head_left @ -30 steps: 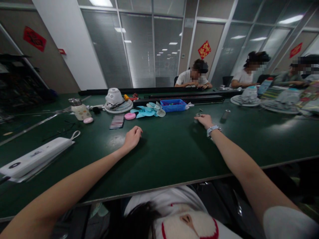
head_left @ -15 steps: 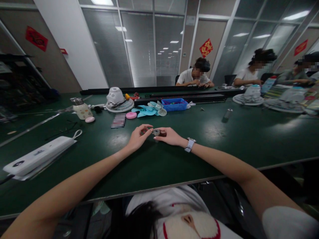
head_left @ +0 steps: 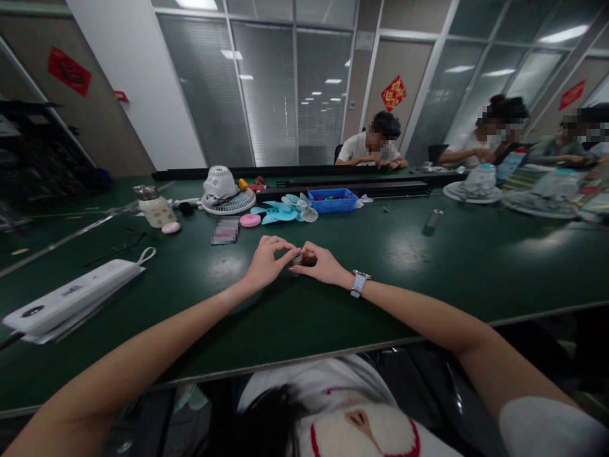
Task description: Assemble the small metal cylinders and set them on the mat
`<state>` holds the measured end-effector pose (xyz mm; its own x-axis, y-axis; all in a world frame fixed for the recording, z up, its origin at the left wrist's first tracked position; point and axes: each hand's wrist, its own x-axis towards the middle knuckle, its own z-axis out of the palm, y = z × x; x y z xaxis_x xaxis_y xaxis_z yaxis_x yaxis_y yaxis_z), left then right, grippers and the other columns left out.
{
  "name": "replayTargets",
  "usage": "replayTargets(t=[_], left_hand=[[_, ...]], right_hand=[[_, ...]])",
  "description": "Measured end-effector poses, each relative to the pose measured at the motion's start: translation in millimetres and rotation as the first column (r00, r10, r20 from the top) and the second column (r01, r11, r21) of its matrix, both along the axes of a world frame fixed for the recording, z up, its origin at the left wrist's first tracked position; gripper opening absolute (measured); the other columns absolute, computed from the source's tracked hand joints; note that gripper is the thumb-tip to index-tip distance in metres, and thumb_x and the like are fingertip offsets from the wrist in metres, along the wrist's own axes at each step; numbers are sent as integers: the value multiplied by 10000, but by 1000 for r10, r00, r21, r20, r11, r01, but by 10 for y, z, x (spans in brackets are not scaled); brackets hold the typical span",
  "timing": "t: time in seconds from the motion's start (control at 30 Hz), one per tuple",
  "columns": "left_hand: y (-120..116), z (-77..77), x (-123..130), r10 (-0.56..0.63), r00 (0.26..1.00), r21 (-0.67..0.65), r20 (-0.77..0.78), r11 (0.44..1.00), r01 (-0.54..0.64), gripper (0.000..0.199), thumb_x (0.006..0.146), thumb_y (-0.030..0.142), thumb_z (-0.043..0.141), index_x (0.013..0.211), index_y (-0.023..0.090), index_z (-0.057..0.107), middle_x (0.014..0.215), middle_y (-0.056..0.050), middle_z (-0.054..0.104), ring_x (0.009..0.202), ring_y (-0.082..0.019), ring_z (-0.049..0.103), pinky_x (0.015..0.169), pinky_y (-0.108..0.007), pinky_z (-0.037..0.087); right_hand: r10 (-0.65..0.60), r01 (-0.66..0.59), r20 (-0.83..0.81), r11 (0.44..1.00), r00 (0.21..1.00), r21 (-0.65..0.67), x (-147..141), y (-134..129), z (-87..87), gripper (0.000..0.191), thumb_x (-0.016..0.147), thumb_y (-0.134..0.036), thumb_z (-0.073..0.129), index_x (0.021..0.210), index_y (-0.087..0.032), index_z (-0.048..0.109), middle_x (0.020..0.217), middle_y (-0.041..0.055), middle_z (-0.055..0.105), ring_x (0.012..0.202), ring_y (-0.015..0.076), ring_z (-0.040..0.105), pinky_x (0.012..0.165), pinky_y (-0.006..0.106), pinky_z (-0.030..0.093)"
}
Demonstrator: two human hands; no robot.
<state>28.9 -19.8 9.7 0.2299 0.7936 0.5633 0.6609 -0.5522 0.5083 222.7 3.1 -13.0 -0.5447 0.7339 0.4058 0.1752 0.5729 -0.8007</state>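
Low over the green table [head_left: 361, 324], my two hands meet at a small round metal part [head_left: 297, 260], whose kind I cannot make out. My right hand [head_left: 326, 263] holds it from the right between thumb and fingers. On its upper left side, the fingertips and thumb of my left hand [head_left: 270, 261] are pinched together on the part. Fingers cover most of it, so only a narrow bit of its side shows. A brown-red patch shows inside the curl of my right hand.
Beyond my hands lie light-blue fan blades [head_left: 280, 209], a pink round piece [head_left: 250, 219], a blue tray [head_left: 333, 201] and a white fan body [head_left: 221, 190]. A metal cylinder [head_left: 434, 219] stands right. Left are a power strip [head_left: 76, 298] and a bottle [head_left: 155, 209]. Other people sit opposite.
My left fingers have closed over the top of the metal part, which showed its round top face before. The part has sunk slightly and is more covered now.
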Motion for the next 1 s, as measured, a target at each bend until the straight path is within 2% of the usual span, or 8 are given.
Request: replayTargets(t=[0.23, 0.33, 0.43, 0.57, 0.67, 0.73, 0.83, 1.0], left_hand=[[132, -25, -119, 108, 990, 60, 90, 992, -113, 245, 900, 411, 600, 902, 220, 753, 909, -36, 723, 942, -228, 564, 840, -349, 441], [221, -138, -218, 184, 983, -25, 30, 983, -183, 251, 871, 436, 621, 878, 229, 763, 909, -37, 741, 931, -242, 590, 852, -371, 441], [284, -252, -288, 154, 984, -142, -92, 976, -166, 237, 859, 420, 622, 831, 239, 772, 895, -37, 756, 881, -244, 623, 887, -403, 437], [319, -318, -333, 97, 983, -208, -156, 970, -128, 239, 851, 435, 624, 867, 259, 784, 925, -32, 762, 908, -254, 633, 890, -405, 449], [319, -327, -345, 81, 985, -224, -150, 968, -114, 269, 858, 461, 616, 939, 266, 783, 941, -35, 757, 910, -250, 631, 861, -384, 461], [315, -332, -342, 93, 985, -219, -143, 968, -123, 300, 869, 477, 604, 1000, 268, 774, 927, -41, 751, 887, -242, 629, 839, -370, 464], [306, -333, -325, 131, 983, -205, -131, 966, -156, 355, 906, 491, 546, 1067, 253, 755, 898, -51, 740, 850, -236, 624, 802, -354, 461], [290, -302, -294, 162, 979, -204, -126, 961, -185, 439, 960, 479, 424, 1069, 197, 744, 845, -59, 724, 792, -228, 611, 772, -342, 441]], right_hand=[[20, -23, -44, 998, 999, -60, 6, 7, -2, 404, 703, -458, 789, 856, -222, 500, 905, 8, 716, 856, 195, 695, 809, 367, 549], [21, -24, -49, 998, 999, -62, 5, 1, -10, 405, 696, -460, 794, 851, -221, 507, 907, 10, 720, 856, 195, 699, 813, 370, 557], [5, -9, -54, 998, 999, -60, -9, -1, -24, 400, 692, -451, 799, 844, -222, 508, 903, 11, 722, 860, 194, 703, 810, 369, 564], [-100, 94, -107, 993, 989, -66, 61, 153, 2, 395, 691, -443, 799, 829, -220, 503, 937, 38, 732, 892, 202, 710, 827, 380, 568], [-289, 286, -171, 957, 942, -43, 337, 477, 54, 397, 685, -446, 791, 822, -220, 494, 939, 67, 740, 884, 210, 716, 833, 390, 568], [-460, 470, -209, 883, 863, -4, 655, 753, 65, 403, 676, -454, 786, 817, -222, 488, 909, 77, 740, 858, 221, 719, 817, 390, 570], [-691, 715, -224, 697, 688, 48, 1234, 1132, 2, 417, 658, -462, 780, 823, -229, 476, 906, 89, 737, 862, 243, 718, 792, 384, 569], [-906, 906, -55, 414, 419, 86, 1940, 1440, -213, 383, 664, -437, 755, 860, -229, 502, 914, 87, 731, 881, 258, 699, 847, 430, 536]])
